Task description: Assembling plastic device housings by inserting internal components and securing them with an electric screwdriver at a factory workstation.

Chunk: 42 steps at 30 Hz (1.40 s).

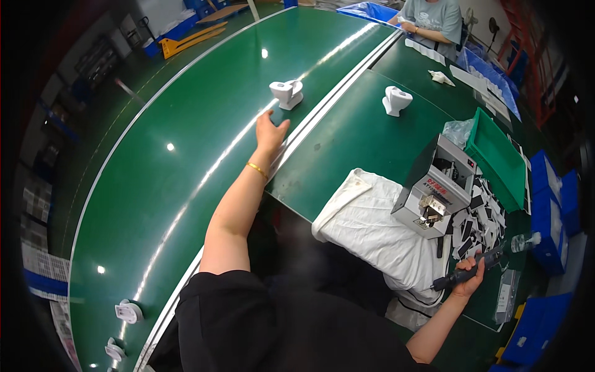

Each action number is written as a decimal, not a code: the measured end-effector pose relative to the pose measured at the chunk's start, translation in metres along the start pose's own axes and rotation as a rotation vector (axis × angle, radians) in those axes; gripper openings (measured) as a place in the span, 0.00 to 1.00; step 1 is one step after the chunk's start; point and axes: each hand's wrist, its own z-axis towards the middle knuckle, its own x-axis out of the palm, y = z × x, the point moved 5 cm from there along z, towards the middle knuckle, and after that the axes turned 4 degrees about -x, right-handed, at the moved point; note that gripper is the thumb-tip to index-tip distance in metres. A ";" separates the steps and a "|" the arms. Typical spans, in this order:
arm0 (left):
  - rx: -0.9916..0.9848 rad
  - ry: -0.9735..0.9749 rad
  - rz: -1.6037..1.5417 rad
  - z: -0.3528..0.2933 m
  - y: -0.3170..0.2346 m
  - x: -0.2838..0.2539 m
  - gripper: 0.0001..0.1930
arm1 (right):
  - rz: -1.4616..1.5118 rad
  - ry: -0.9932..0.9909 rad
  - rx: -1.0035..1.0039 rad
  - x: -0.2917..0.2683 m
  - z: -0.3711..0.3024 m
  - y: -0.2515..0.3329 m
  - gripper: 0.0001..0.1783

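Observation:
My left hand reaches over the green conveyor belt, thumb and fingers apart, with nothing in it. Just beyond its fingertips, a white moulded plastic part stands on the belt, a small gap between them. In my right hand is a dark electric screwdriver, its tip pointing left over the edge of a white cloth. Beyond that hand sits a grey box-shaped machine, like a screw feeder, with an open front. Another white plastic part stands on the green worktable.
Two more white parts lie at the belt's near left. A green tray leans beside a pile of black and white pieces. A clear bottle and blue bins are at right. Across the table works another person.

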 end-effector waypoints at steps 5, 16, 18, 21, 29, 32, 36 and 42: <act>0.174 0.051 -0.037 -0.042 -0.040 0.008 0.33 | -0.007 0.014 -0.012 -0.004 0.000 0.002 0.16; 0.352 0.285 -0.060 -0.067 -0.208 0.182 0.46 | -0.050 -0.027 -0.017 0.003 -0.004 -0.003 0.17; 0.235 0.217 -0.053 -0.055 -0.215 0.213 0.45 | -0.060 0.000 0.004 0.005 -0.004 -0.005 0.18; 0.042 0.227 0.077 -0.052 -0.241 0.235 0.42 | -0.068 -0.078 -0.021 0.004 -0.010 -0.004 0.19; 0.040 0.198 -0.100 -0.033 -0.214 0.227 0.20 | -0.065 -0.038 0.013 0.004 -0.004 -0.005 0.19; 0.078 0.213 -0.278 -0.036 -0.177 0.176 0.20 | -0.063 -0.029 0.014 0.002 -0.003 -0.005 0.18; 0.182 0.102 -0.181 -0.040 -0.117 0.052 0.19 | -0.073 -0.023 -0.017 -0.002 -0.004 0.002 0.17; -0.144 -0.033 -0.014 -0.012 0.036 -0.083 0.19 | -0.078 0.013 0.014 -0.002 0.001 0.004 0.18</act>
